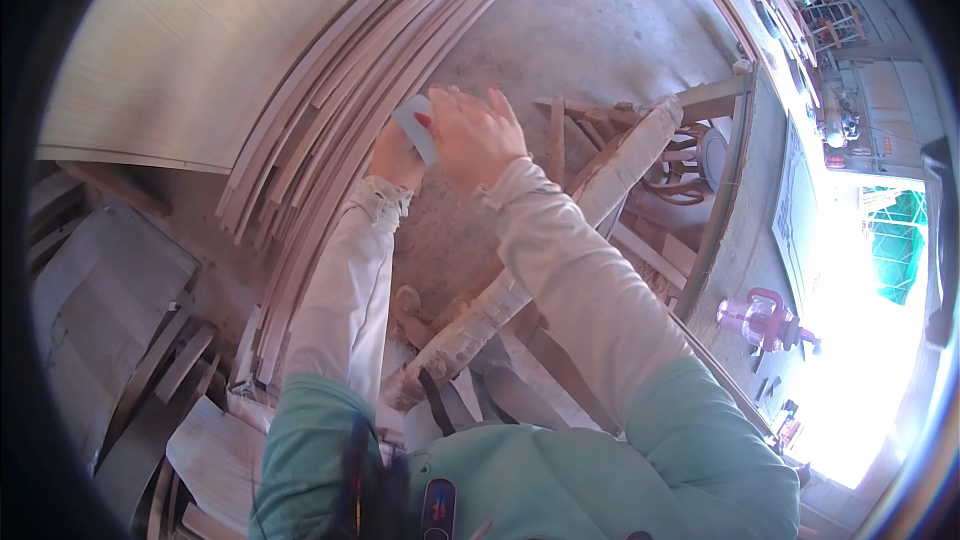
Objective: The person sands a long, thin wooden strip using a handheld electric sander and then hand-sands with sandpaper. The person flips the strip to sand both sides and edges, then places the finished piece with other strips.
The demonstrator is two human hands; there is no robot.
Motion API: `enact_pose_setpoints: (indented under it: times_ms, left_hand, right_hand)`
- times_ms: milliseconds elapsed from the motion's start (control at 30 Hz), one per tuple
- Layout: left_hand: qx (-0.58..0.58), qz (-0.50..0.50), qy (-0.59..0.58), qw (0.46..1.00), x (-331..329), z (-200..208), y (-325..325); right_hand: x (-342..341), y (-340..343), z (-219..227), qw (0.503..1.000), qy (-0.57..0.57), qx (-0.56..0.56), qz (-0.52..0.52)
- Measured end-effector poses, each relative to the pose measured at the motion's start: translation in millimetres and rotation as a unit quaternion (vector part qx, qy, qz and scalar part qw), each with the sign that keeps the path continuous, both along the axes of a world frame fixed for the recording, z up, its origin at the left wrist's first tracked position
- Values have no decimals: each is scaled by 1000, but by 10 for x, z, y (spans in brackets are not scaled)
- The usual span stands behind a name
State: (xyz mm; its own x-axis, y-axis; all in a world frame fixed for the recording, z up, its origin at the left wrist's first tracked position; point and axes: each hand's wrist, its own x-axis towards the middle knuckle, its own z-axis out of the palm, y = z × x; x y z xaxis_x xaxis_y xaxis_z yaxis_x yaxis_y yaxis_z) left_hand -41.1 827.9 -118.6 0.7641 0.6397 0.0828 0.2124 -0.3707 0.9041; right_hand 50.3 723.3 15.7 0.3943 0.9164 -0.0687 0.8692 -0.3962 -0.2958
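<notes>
My two hands meet at arm's length in front of me, over the floor beside a row of long wooden strips (350, 90). Between them is a small, thin, grey-blue flat piece (414, 127), whose kind I cannot make out. My left hand (397, 157) is closed around its lower side, its fingers mostly hidden behind the piece. On the near face of it presses the thumb of my right hand (474, 132), with the other fingers bent beyond. White sleeves cover both forearms.
A large pale wooden panel (210, 50) stands at far left. Below my arms runs a wrapped diagonal beam (625, 160). To the right, a workbench (745, 270) holds a pink-tinted jug (760, 319). Boards and offcuts (180, 360) lie at lower left.
</notes>
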Motion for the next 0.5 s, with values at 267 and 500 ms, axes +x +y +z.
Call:
enact_pose_setpoints:
  times_ms: [267,500]
  left_hand:
    - [-8,14,-96,995,2,-24,-52]
    - [-64,-4,-100,993,-57,-53,-5]
  right_hand:
    - [-7,-347,-187,989,-123,84,21]
    - [-61,-646,-100,990,-119,75,23]
